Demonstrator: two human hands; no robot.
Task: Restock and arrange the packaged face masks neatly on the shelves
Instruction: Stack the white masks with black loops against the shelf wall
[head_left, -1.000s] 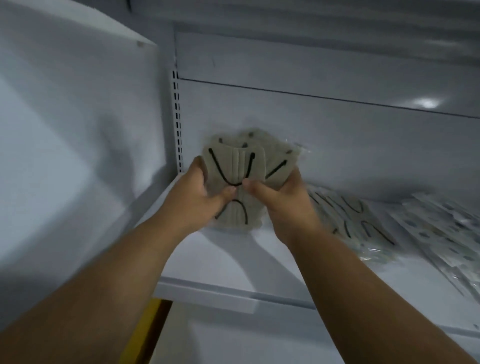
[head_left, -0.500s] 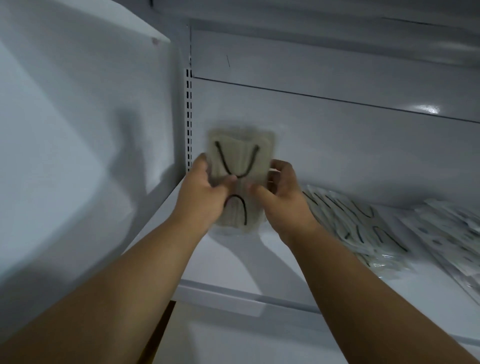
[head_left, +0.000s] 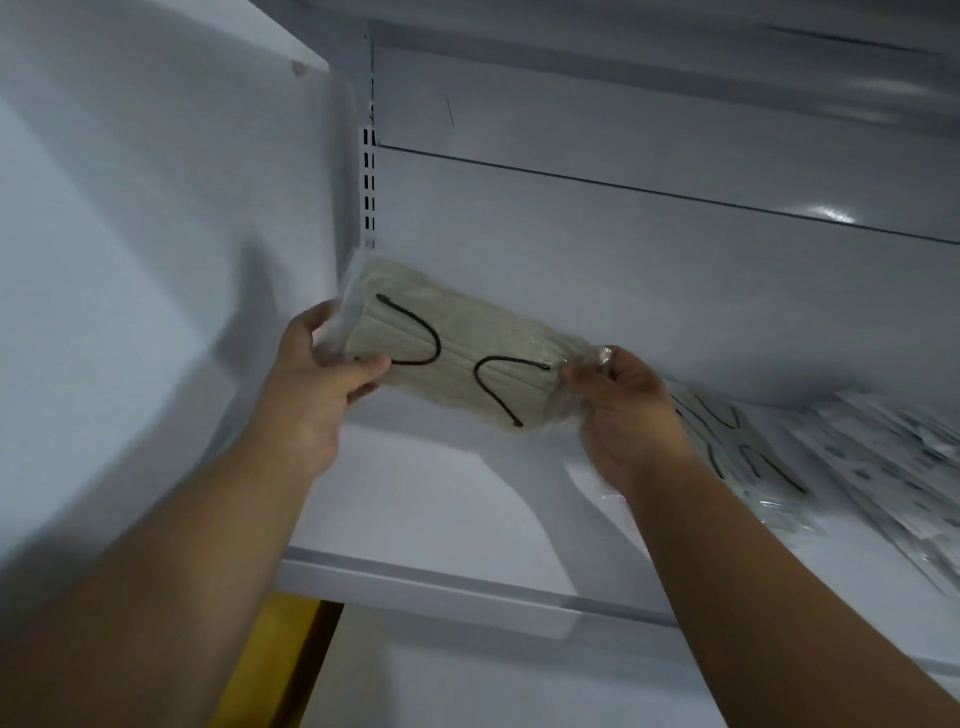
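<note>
White metal shelf (head_left: 426, 525) under both hands' mask pack (head_left: 457, 353).

Both bare arms reach up and forward, hands apart at about chest-width of the frame.

The left hand (head_left: 317, 384) grips the left end of the mask pack (head_left: 457, 348) — thumb across the front, fingers curled behind. The right hand (head_left: 623, 410) pinches the pack's right end, knuckles toward the camera — forearms angled inward from the lower corners.
</note>
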